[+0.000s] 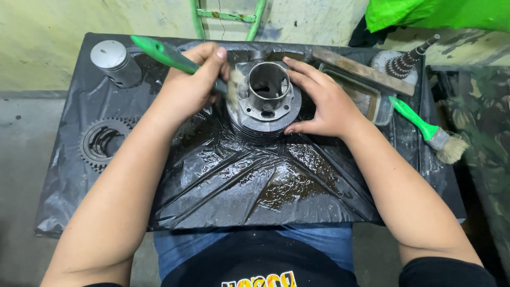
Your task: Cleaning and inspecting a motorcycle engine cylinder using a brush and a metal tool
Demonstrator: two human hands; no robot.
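A grey finned engine cylinder [265, 101] stands upright on a wet black plastic sheet [239, 180], its bore facing up. My left hand [191, 85] grips a green-handled paintbrush [159, 52]; its bristles press against the cylinder's left side. Against the cylinder's right side rests my right hand [321, 101], fingers spread along the rim and thumb low at the fins.
A grey piston [112, 61] stands at the back left, a toothed gear [103, 142] lies at the left. At the right are a shallow tray [366, 98] with a flat bar across it, a geared shaft [406, 59] and a second green-handled brush [427, 130]. Oily liquid pools mid-sheet.
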